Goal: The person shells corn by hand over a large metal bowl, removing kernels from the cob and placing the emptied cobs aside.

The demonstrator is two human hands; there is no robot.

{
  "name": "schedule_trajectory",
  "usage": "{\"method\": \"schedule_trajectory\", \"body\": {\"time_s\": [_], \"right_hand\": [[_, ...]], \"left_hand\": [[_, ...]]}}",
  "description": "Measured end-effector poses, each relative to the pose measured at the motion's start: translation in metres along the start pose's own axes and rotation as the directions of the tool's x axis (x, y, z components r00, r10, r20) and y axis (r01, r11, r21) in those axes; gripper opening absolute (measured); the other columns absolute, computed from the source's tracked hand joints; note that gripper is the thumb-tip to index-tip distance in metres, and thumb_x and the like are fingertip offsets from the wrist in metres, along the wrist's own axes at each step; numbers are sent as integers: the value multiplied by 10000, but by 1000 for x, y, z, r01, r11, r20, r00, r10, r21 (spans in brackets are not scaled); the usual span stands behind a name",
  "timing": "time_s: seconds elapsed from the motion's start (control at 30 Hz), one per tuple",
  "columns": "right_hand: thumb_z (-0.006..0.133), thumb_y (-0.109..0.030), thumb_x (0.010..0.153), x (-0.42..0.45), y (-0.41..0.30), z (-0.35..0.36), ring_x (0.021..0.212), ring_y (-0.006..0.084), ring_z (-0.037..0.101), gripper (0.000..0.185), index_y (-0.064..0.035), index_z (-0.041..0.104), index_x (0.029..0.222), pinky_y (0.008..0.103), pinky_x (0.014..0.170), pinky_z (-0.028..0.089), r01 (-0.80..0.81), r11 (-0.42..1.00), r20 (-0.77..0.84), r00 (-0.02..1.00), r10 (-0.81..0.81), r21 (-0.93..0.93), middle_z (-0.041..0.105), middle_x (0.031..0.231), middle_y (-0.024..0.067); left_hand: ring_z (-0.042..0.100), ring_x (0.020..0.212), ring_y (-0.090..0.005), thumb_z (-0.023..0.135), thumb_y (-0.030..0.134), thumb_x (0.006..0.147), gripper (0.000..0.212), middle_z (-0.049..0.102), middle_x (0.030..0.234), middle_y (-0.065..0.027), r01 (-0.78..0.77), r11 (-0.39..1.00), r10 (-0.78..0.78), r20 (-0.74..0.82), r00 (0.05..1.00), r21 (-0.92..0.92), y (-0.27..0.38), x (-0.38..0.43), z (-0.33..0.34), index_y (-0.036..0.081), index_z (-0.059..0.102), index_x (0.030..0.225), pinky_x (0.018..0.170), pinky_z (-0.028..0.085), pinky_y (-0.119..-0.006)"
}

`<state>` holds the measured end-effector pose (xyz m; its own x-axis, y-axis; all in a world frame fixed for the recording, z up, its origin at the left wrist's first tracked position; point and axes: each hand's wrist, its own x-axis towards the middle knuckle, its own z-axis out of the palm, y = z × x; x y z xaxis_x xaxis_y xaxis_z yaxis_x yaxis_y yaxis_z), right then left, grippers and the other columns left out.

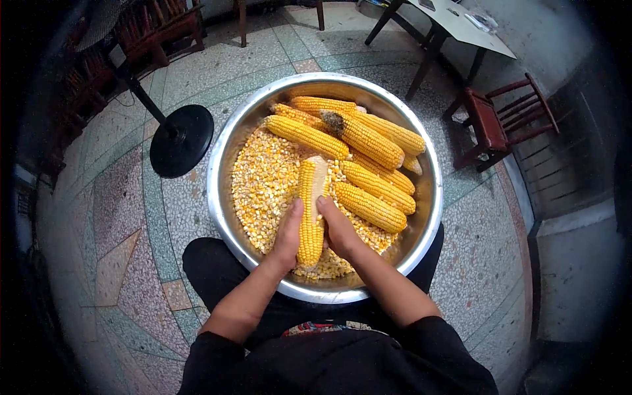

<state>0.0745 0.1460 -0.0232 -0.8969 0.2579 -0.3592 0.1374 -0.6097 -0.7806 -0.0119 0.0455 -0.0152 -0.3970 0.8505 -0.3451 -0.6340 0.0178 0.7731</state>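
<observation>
Both my hands hold one ear of dried corn [309,232] over a wide metal basin [217,192]. My left hand [288,234] grips its left side. On the right side, my right hand [338,224] has its thumb against the kernels, beside a bare strip of cob [320,180] that runs down from the far end. Most of the ear still carries yellow kernels. Loose kernels [261,182] cover the basin's left and near parts. Several whole ears [370,210] lie piled in the far and right part, one with a dark, mouldy-looking tip [333,122].
The basin rests at my lap, between my dark-trousered legs [212,266]. A black round stand base [181,140] with a pole is at the left. To the right are a small red wooden chair [486,118] and a table [459,24]. Wooden seats [158,34] line the far left.
</observation>
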Motion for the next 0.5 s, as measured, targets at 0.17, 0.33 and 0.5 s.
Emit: {"method": "schedule_trajectory", "body": {"time_s": [0.17, 0.33, 0.5], "right_hand": [[497, -351, 891, -3, 11, 11, 1167, 204, 423, 639, -52, 215, 1381, 307, 968, 344, 250, 968, 38, 968, -249, -14, 400, 1291, 119], [493, -296, 892, -6, 12, 17, 1248, 202, 319, 663, -27, 159, 1397, 310, 1032, 249, 295, 955, 32, 955, -296, 28, 317, 1360, 119], [467, -268, 904, 3, 18, 14, 1181, 181, 398, 561, -14, 253, 1356, 299, 1007, 293, 276, 961, -53, 960, -274, 28, 406, 1294, 111]], "left_hand": [[599, 789, -161, 317, 475, 933, 514, 581, 942, -92, -14, 982, 11, -19, 1000, -187, 17, -3, 0, 45, 472, 1167, 654, 510, -282], [552, 949, -166, 330, 462, 937, 524, 558, 1054, -90, -160, 987, 158, -85, 984, -25, 0, 0, -5, 32, 454, 1208, 835, 451, -294], [505, 880, -126, 353, 405, 951, 439, 529, 982, -63, -234, 971, 239, -109, 965, 54, 0, -2, 0, 28, 469, 1142, 782, 417, -259]]}}
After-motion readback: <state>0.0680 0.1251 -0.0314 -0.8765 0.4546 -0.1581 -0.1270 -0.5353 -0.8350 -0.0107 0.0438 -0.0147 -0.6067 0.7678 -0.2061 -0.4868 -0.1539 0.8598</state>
